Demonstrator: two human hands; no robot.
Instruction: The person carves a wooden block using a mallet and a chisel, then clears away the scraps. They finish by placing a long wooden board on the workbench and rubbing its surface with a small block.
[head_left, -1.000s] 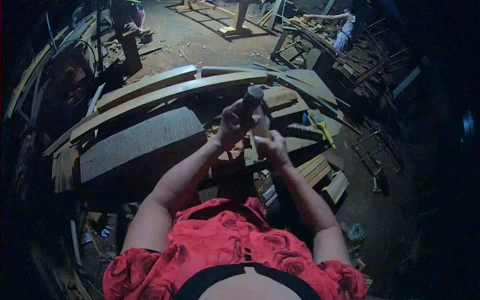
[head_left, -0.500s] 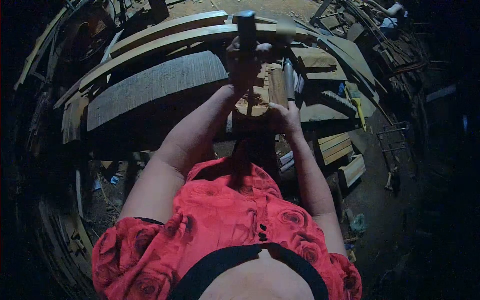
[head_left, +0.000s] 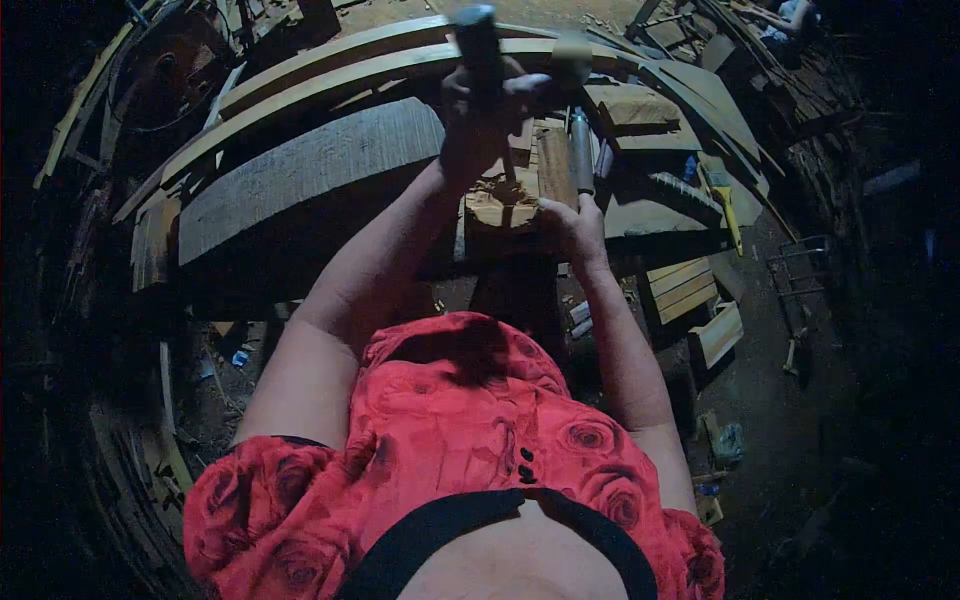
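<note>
Splintering pale wood surrounds a ragged hollow in the wooden piece (head_left: 503,213), whose near edge curves; it lies below the left hand (head_left: 482,108). That hand is curled around a dark cylindrical tool (head_left: 480,50) with a blunt, greyish top. Left of it lies a thick grey slab (head_left: 310,175), coarsely ridged. The right hand (head_left: 580,230) is at the near end of a smooth grey tube (head_left: 581,150); shadow hides its fingers, so their closure cannot be told.
</note>
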